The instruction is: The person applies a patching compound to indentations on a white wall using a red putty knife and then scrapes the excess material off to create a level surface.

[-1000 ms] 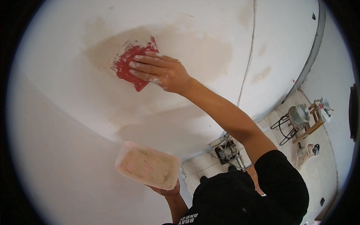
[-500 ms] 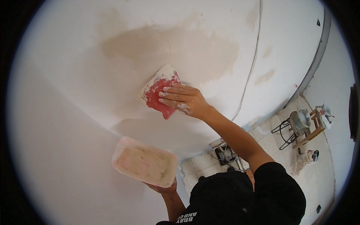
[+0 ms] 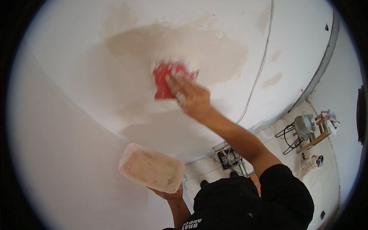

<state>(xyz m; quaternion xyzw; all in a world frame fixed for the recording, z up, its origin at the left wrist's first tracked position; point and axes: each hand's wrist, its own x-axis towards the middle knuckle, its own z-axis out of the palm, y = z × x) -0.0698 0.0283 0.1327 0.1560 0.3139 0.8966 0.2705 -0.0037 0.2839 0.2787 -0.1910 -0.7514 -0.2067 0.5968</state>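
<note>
My right hand (image 3: 191, 94), somewhat blurred, grips a red putty spreader (image 3: 164, 82) coated with white filler. The spreader's far edge meets or nearly meets the white wall (image 3: 88, 73), just below a wide beige patch of damp filler (image 3: 191, 44). Lower down, my left hand (image 3: 170, 194) supports a shallow rectangular tray (image 3: 153, 168) from beneath, its fingers mostly hidden. Beige and pinkish filler smears cover the tray's inside.
A thin cable (image 3: 260, 65) runs down the wall. At right stand a round stool (image 3: 291, 134) carrying a bucket (image 3: 308, 123) and a wooden stool (image 3: 320, 136). Tools in a dark box (image 3: 229, 159) lie by the wall's foot. A plastic bag (image 3: 312, 165) rests on the tiles.
My right hand has moved slightly upward and turned the spreader, so its coated edge now faces up the wall. The tray has shifted slightly right in the picture, along with the view.
</note>
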